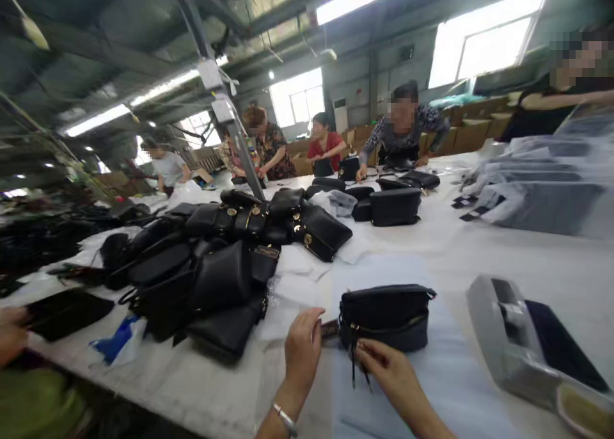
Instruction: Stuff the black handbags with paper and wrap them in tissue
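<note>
A small black handbag (384,311) stands upright on a pale sheet (398,394) in front of me, with a gold zipper across its front. At its left end my left hand (303,344) pinches a dark brown hang tag (330,329) with lettering on it. My right hand (386,367), fingers closed, is at the bag's lower front by the zipper and grips a thin black strap pull (354,362). The strap's ends dangle below the fingers. What lies between the right fingertips is partly hidden.
Black handbags (220,276) are heaped to the left. More bags (396,207) stand farther back. Plastic-wrapped grey packages (542,202) are stacked at right, near a grey tape dispenser (503,336) and a dark phone-like slab (566,346). Several people work around the table; one person's hand (12,330) is at far left.
</note>
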`<state>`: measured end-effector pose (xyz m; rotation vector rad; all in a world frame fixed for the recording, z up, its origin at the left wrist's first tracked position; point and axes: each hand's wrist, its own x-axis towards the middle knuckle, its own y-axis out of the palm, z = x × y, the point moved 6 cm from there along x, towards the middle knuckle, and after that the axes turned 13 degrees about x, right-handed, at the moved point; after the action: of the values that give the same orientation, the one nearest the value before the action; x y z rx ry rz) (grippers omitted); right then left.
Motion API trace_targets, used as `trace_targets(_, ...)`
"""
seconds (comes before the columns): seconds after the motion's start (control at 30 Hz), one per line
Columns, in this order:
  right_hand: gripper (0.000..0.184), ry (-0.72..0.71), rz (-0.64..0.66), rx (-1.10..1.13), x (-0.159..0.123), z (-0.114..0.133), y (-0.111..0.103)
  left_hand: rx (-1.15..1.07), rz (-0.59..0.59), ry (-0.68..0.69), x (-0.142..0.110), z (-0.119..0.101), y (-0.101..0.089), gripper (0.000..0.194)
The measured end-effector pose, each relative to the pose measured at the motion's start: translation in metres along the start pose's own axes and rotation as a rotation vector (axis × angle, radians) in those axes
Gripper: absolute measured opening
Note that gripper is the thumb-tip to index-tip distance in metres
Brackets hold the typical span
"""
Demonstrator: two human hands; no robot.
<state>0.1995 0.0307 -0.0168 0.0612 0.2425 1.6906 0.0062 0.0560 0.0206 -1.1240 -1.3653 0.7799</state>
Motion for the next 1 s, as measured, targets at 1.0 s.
trace_targets(1.0, 0.044, -0.002, -0.130, -0.347, -0.055, 0.075, -0.083, -1.215, 0.090, -0.426, -0.026, -0.041, -0.020, 0.040)
